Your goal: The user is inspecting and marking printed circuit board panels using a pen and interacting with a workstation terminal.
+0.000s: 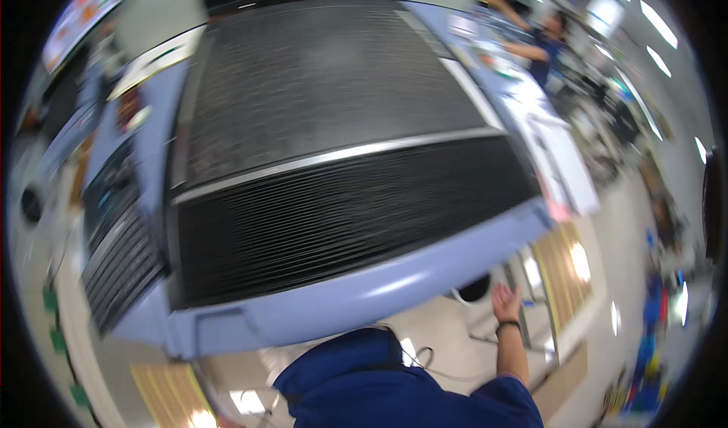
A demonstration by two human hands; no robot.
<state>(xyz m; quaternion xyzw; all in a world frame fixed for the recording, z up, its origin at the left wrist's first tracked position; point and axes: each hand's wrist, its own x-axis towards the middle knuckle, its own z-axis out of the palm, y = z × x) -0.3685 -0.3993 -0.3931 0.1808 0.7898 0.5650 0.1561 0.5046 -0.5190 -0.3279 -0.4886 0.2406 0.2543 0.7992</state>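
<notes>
My right hand, with a dark band on its wrist, hangs below the machine's front edge at the right. Its fingers look loosely spread, and nothing shows in them. Nearest to it are the blue-grey machine and a yellow-brown striped panel. Only a sliver of my left hand comes in at the lower edge, next to another striped panel; its fingers cannot be made out. The machine bears a dark slatted bed and a black ribbed cover, divided by a silver bar.
A person in dark blue reaches over a bench at the far right. On the machine's left side sit a dark screen and keyboard panel. Cables lie on the floor by my body. Coloured bins stand at the right.
</notes>
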